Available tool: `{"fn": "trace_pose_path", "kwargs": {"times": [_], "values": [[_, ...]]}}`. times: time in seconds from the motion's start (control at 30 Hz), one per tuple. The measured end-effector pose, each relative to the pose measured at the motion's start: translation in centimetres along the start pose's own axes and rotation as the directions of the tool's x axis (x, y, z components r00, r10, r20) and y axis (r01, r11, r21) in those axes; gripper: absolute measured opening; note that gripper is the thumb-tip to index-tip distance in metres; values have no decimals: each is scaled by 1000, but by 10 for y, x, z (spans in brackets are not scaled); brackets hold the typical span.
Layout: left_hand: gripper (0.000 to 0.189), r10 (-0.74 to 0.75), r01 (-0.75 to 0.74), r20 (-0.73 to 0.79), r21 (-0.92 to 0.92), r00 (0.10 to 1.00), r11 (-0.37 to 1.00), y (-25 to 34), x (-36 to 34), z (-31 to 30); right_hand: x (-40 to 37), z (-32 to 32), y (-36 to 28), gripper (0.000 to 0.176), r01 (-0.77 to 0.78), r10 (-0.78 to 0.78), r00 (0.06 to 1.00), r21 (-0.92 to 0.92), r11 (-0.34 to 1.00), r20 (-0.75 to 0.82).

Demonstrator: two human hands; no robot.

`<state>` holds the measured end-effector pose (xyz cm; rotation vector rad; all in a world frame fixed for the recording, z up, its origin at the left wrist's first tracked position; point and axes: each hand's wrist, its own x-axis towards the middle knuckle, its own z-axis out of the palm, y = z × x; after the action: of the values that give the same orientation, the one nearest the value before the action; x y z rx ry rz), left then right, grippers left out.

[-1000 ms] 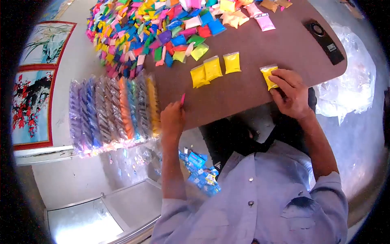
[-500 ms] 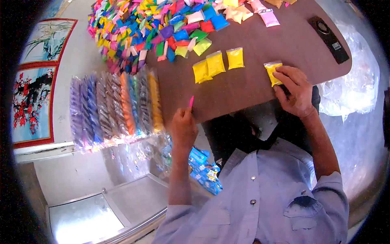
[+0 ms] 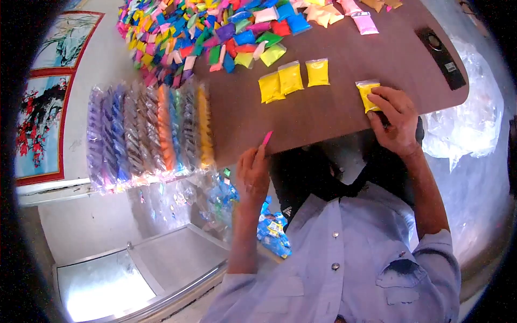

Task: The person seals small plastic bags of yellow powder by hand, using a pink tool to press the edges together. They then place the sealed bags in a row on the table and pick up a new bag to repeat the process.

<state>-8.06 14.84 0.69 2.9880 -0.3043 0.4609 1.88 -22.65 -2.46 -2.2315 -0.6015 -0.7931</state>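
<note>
A: What is the right hand (image 3: 396, 116) doing?

B: It is holding a small, flat, yellow plastic packet (image 3: 365, 95), with the thumb and fingers closing narrowly on its right side. The packet is sitting at the near right part of a smooth brown tabletop (image 3: 312, 116), its clear top strip facing away from the wearer. I'm not able to tell whether it is resting on the surface or being lifted slightly.

A: And the left hand (image 3: 253, 172)?

B: It is gripping a thin, bright pink strip (image 3: 267, 138) between its fingertips, the other fingers curling in. The strip is pointing up towards the table, and the hand is staying by the near edge, well apart from the right one.

A: What is lying between them?

B: Further in, two yellow packets (image 3: 291, 78) are overlapping, and a single yellow packet (image 3: 318, 72) is lying just to their right.

A: What else is taking up the table?

B: A big heap of many-coloured small packets (image 3: 188, 40) is spreading across the far left, a pale pink packet (image 3: 365, 22) is lying near the far side, and a long black flat object with a round dial-like part (image 3: 440, 58) is lying towards the right end.

A: And beside the table?

B: Clear plastic sleeves of coloured twisted sticks (image 3: 151, 134) are standing in a row on the left.
</note>
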Motion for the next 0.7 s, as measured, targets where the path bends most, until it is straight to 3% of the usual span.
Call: {"fn": "trace_pose_path", "kwargs": {"times": [0.07, 0.2, 0.3, 0.33, 0.4, 0.57, 0.7], "values": [[32, 73, -73, -32, -19, 997, 997, -7, -1, -1, 0, -2, 0, 40, 3, -4, 1000, -23, 1000, -7], [23, 49, -50, -20, -64, 999, 997, -6, 0, -12, -4, 4, 1, 40, -1, 0, 998, -7, 1000, -67], [15, -92, 83, -24, -253, 995, 964, 0, 5, -15, -3, 3, 3, 39, 15, -15, 997, 5, 1000, -81], [15, -86, 77, -21, -274, 996, 959, 14, 14, -18, -4, 2, 3, 39, 11, -13, 997, -16, 1000, -73], [13, -233, 233, 53, -429, 971, 873, 41, 30, -26, -2, 1, 3, 37, 4, -3, 998, 18, 1000, -55], [12, -169, 121, -28, -584, 985, 803, 105, 89, 0, -1, -2, 2, 37, 28, -27, 998, 20, 999, -51], [15, -161, 166, 77, -725, 984, 668, 146, 125, 34, -1, -3, 4, 38, 59, -57, 998, 73, 996, -35]]}}
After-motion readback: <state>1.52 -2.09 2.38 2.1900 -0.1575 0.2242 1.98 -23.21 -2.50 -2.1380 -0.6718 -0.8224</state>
